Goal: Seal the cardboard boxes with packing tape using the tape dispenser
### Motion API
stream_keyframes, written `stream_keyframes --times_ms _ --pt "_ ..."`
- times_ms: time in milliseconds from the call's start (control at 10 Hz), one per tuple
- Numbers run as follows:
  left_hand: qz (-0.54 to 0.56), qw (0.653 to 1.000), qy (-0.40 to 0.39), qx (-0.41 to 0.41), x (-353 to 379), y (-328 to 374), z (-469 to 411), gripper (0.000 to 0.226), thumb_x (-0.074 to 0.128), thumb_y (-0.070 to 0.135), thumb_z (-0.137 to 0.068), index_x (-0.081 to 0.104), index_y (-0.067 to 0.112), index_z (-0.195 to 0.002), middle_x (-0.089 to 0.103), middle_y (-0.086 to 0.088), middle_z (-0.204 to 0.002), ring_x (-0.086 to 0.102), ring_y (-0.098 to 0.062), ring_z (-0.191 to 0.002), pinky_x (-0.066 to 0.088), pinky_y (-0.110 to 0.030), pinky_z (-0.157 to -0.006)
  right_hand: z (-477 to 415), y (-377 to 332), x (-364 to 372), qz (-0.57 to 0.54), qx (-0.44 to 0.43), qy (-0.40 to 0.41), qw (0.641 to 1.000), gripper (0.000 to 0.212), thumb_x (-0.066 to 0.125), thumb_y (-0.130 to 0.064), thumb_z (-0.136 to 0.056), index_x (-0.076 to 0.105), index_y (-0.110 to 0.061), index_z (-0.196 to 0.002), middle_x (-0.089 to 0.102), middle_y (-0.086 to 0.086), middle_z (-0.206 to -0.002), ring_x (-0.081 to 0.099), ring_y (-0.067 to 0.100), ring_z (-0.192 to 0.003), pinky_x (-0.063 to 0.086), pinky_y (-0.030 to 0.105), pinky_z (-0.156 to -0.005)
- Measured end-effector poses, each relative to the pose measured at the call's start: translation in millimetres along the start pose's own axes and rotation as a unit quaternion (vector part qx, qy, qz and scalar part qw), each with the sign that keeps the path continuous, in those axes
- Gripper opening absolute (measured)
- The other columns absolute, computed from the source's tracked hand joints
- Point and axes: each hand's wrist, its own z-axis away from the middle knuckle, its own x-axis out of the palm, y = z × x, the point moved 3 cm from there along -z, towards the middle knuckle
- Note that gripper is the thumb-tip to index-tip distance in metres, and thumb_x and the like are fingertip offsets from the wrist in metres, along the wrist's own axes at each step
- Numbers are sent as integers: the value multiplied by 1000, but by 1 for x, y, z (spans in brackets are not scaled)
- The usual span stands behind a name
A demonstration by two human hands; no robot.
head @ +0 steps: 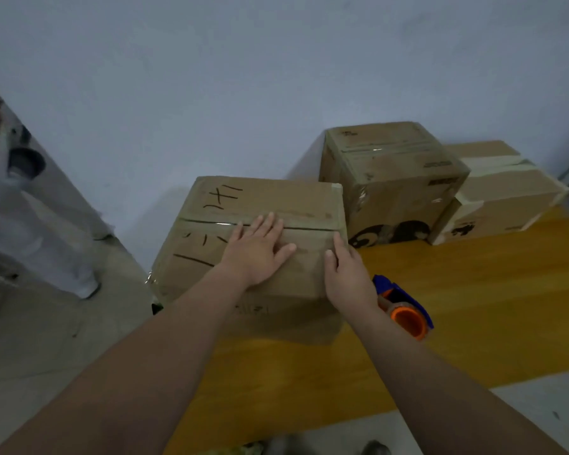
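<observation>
A large cardboard box (211,221) with black marker writing stands at the left end of a yellow wooden table (473,307). My left hand (257,251) lies flat on its top, fingers straight across the taped centre seam. My right hand (345,274) rests against the box's right top edge, with the thumb on the top and the fingers down the side. The tape dispenser (404,310), blue with an orange core and a brown tape roll, lies on the table just right of my right wrist. Neither hand holds it.
Two more taped cardboard boxes stand against the wall, a tall one (391,178) and a lower one (503,192) to its right. A person in white (30,224) stands on the grey floor at the left. The wall runs right behind the boxes.
</observation>
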Motion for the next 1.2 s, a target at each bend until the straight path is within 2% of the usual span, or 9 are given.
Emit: stream_keyframes --times_ms 100,200,300,400,500,600,700,1000,1200 --pt "-10 997 -6 -77 -7 -24 2 84 9 72 -87 -1 20 -152 -8 -2 -159 -6 -18 -146 -1 -47 -118 -24 -2 0 53 -16 -11 998 50 19 -42 -102 14 -34 -151 37 4 -147 48 25 -121 48 38 -81" --pt "10 997 -39 -68 -11 -24 8 101 6 82 -74 -7 19 -152 -14 -10 -158 -13 -25 -145 -4 -50 -117 -51 -3 -4 99 -16 -13 995 49 16 -43 -102 14 -37 -151 50 8 -130 55 26 -104 43 34 -68" --pt "-10 998 -60 24 -5 -2 14 94 20 85 -72 -10 39 -148 -17 -7 -157 -17 -27 -144 -9 -53 -115 -73 -4 -8 133 -25 -3 991 50 17 -45 -101 18 -36 -151 55 9 -121 52 27 -105 41 35 -69" --pt "-56 998 -7 27 -2 9 -2 80 33 74 -84 -5 44 -148 -9 -8 -159 -8 -32 -145 -3 -54 -116 -92 -7 -19 213 -81 76 971 46 28 -41 -101 44 -26 -141 53 9 -120 46 27 -112 43 38 -83" --pt "-68 998 14 7 -7 18 -26 75 35 66 -89 0 38 -150 -2 -10 -159 0 -31 -146 1 -49 -118 -110 -10 -23 233 -209 110 943 37 39 -35 -99 67 -15 -112 55 9 -112 49 25 -104 42 39 -88" --pt "-72 997 26 -13 -17 22 -49 73 41 58 -92 6 33 -151 5 -10 -159 7 -28 -146 6 -44 -119 -126 -9 -23 204 -284 53 935 38 42 -36 -98 63 -13 -121 58 8 -115 52 25 -107 44 39 -91" --pt "-68 996 35 -42 -23 20 -67 70 45 50 -94 9 31 -151 9 -6 -159 10 -26 -145 9 -44 -118 -139 -6 -25 197 -297 7 934 44 39 -38 -99 54 -14 -133 52 6 -130 46 24 -120 40 39 -101" --pt "-63 989 38 -128 -29 24 -90 67 49 31 -96 10 25 -151 12 -7 -159 12 -26 -145 11 -43 -118 -165 -9 -28 209 -330 -48 919 48 33 -41 -101 42 -19 -141 44 4 -137 37 22 -127 33 38 -106" --pt "-53 994 71 -69 -42 52 -92 63 49 43 -93 24 21 -147 22 -7 -156 18 -25 -144 12 -44 -118 -160 -1 -63 267 -350 -60 896 44 35 -38 -101 44 -19 -140 38 9 -143 33 27 -133 29 42 -107"
